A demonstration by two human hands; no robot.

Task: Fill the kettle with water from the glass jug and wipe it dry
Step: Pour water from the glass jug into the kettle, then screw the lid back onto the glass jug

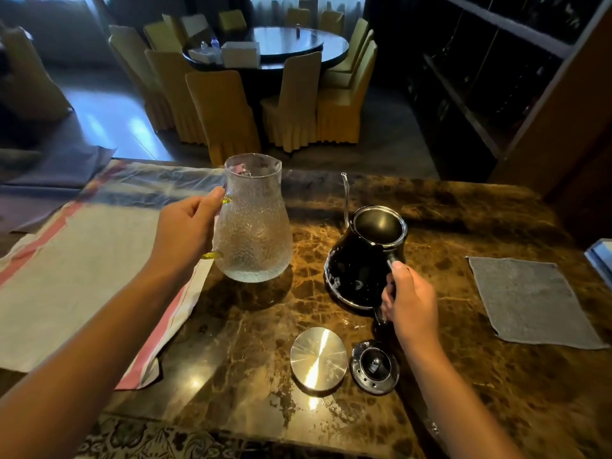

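Nearest on the marble bench [463, 376] lie a round metal disc [318, 358] and, just right of it, the black kettle lid [375, 366], set down apart from the kettle. Beyond them the right hand [412, 301] grips the handle of the black kettle [359, 260], fingers curled round it, thumb on top; the kettle is tilted slightly, its mouth uncovered and facing up, its thin spout [345, 193] rising on the far side. To the left, the left hand [185, 230] grips the green-tinted handle of the glass jug [253, 220], which is upright, apparently lifted just off the bench, and near but apart from the kettle. Its water level cannot be read through the textured glass. A grey cloth [530, 299] lies flat at the right; a striped towel [82, 270] covers the left. Judgement: the pour is about to start. To do it well, the jug's lip should come over the kettle mouth before tipping, the kettle held steady and level, the pour slow, since the opening is narrow and spills would reach the lid nearby. Dining chairs [218, 111] stand far beyond.
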